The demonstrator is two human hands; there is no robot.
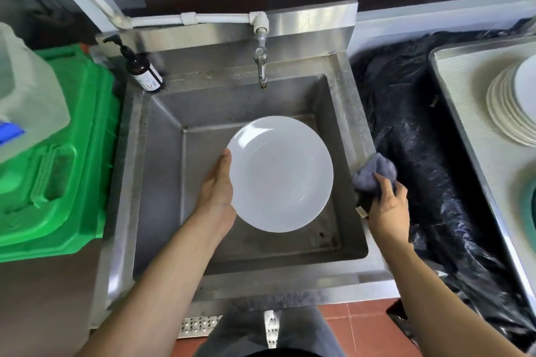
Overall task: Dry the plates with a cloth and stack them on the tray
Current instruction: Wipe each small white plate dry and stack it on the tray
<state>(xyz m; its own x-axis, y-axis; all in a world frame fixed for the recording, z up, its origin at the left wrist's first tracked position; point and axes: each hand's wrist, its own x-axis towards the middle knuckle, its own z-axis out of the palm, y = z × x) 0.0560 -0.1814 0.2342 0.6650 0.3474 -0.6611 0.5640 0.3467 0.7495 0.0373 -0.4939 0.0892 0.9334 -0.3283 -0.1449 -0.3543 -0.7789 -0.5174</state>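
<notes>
Over a stainless steel sink, the left hand grips the round white plate by its rim. To its right, the right hand clutches a crumpled grey cloth. A one-handed edge hold on wet china could slip.

Readable text: almost none. Brown pump bottle, standing on the back left corner of the sink rim, carries a white label. On it a small red mark, shaped like a "U" or horseshoe; the lines of print around it are too small and blurred to read. Small tag on the cloth at the sink's right edge: pale, nothing legible on it. No other lettering, numbers or signs can be made out.
</notes>
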